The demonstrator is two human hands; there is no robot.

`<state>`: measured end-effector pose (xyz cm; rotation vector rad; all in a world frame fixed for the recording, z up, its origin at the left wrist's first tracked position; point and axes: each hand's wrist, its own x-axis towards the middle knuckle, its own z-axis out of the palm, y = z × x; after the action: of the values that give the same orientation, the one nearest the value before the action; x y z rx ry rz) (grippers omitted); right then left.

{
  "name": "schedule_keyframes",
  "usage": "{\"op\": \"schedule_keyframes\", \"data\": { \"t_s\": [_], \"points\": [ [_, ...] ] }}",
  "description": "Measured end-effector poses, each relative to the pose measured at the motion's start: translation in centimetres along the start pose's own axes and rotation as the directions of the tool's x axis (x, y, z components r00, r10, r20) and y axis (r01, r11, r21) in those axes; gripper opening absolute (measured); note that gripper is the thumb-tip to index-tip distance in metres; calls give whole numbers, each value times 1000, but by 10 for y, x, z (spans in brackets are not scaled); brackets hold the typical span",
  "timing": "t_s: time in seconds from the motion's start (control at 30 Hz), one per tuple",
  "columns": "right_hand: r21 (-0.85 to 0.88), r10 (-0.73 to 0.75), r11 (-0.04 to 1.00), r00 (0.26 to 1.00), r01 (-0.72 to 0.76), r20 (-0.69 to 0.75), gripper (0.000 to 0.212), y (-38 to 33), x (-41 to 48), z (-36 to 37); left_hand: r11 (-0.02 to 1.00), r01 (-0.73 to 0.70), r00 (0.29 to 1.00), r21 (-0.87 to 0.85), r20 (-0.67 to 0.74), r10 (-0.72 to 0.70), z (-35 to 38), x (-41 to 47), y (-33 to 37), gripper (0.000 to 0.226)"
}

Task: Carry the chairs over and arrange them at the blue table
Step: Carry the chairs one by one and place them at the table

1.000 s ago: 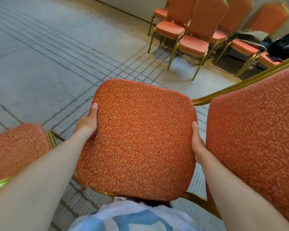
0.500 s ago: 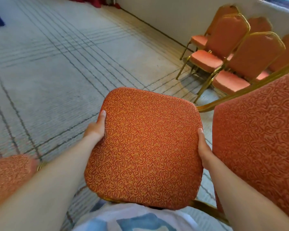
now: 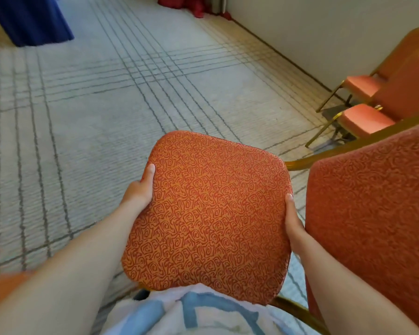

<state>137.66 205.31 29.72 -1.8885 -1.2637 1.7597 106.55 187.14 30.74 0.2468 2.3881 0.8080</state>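
Clamped left hand (image 3: 140, 189) and right hand (image 3: 292, 223) on the seat's side edges of the chair (image 3: 208, 213), thumbs straight along the rim, arms reaching forward, held that rounded, orange swirl-patterned cushion with gold metal frame close at the waist over lined grey carpet (image 3: 82, 117), blue table (image 3: 29, 18) far off upper left.

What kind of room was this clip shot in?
Most likely a hotel banquet or function room. Gold-framed padded chairs stand by the wall, a lined carpet covers the floor, and a table draped in blue stands far off. The left hand and right hand grip one such chair.
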Motion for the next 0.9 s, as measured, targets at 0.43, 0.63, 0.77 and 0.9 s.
{"op": "schedule_keyframes", "data": {
  "t_s": [0.43,0.63,0.77,0.9],
  "points": [
    [-31,-48,998,999,49,25,106,-238,153,137,998,-36,996,-44,-79,32,-70,232,176,97],
    [-79,-46,996,996,52,74,114,-338,256,190,995,8,997,-103,-79,-16,-60,347,243,99],
    [-118,-83,988,991,95,107,88,-433,327,223,991,34,993,-126,-104,-48,-66,427,311,99],
    [-203,-40,976,985,74,169,93,-494,391,259,981,113,987,-155,-99,-129,-70,487,347,101]
  ]
}}
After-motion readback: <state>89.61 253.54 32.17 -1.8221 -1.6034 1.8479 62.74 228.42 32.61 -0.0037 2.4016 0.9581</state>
